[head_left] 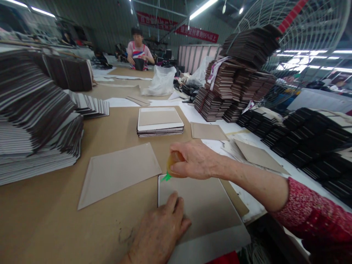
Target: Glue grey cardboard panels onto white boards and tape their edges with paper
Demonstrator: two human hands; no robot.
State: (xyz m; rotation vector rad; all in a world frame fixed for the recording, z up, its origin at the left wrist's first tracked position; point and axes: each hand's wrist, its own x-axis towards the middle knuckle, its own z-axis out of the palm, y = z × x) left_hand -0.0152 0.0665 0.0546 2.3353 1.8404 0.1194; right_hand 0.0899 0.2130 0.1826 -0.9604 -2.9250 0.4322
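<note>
My right hand (194, 160) is closed round a small orange squeeze bottle (173, 160) with a green tip (165, 178). The tip points down at the top left corner of a white-edged board (203, 209) faced with brown card. My left hand (161, 229) lies flat on that board's lower left part, fingers stretched out, holding nothing. A loose grey-brown card sheet (118, 172) lies just to the left of the board on the brown table (49, 223).
A low stack of finished boards (160, 121) sits further back. Tall piles of dark boards stand at the left (33, 121) and back right (239, 77). Black pieces (310, 139) line the right side. Another person (139, 51) sits at the far end.
</note>
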